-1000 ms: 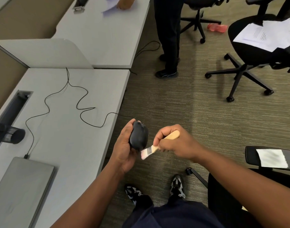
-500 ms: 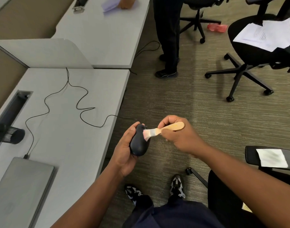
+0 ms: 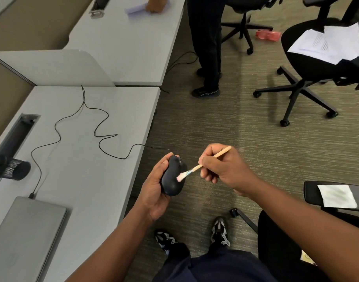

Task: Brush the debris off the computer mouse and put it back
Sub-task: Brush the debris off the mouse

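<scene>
A black computer mouse [image 3: 171,181] is held off the right edge of the grey desk [image 3: 83,169], above the carpet. My left hand [image 3: 154,192] grips it from the left and below. Its thin black cable [image 3: 101,137] trails back across the desk in loops. My right hand [image 3: 221,167] pinches a small brush with a wooden handle [image 3: 212,158]. The brush's pale bristles [image 3: 180,177] touch the right side of the mouse's back.
A closed grey laptop [image 3: 26,239] lies at the desk's near left, a black mesh cup [image 3: 13,169] beside the cable slot. Office chairs [image 3: 309,64] stand on the carpet to the right, one with papers. Another person stands at the far desk [image 3: 207,47]. My feet are below.
The brush has swept from the mouse's lower end up to its front, then back to mid-body. The handle now points up and right. My left hand keeps its hold on the mouse.
</scene>
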{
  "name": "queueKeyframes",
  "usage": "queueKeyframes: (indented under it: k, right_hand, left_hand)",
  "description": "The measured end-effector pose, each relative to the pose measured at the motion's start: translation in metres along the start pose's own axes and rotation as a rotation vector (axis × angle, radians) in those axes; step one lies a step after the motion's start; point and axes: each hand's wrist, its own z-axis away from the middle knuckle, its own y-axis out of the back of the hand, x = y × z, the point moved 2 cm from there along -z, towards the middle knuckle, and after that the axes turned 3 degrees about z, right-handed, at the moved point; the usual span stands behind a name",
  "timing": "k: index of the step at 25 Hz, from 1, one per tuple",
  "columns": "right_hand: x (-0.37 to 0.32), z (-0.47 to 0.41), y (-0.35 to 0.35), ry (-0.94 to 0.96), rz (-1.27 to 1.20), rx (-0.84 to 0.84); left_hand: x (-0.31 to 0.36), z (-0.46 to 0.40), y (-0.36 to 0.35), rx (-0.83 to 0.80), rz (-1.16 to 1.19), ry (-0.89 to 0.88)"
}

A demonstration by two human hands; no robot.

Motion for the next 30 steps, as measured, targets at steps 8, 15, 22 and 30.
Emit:
queueKeyframes:
  k: [8,15,22,30]
  right_hand:
    - [0.0036,-0.0001,-0.005,0.061,0.093,-0.023]
    - [0.0086,-0.001,-0.0024,0.223,0.256,0.091]
    - [0.0049,0.001,0.0008,0.184,0.168,0.106]
    - [0.0039,-0.0011,0.0032,0.05,0.132,-0.135]
  left_hand:
    - [-0.0019,0.0078,-0.0028,-0.006,-0.069,0.025]
    - [-0.005,0.0076,0.001,-0.007,-0.052,0.048]
    - [-0.0067,0.0072,0.0007,0.005,-0.033,0.043]
    - [-0.007,0.0056,0.0039,0.057,-0.024,0.04]
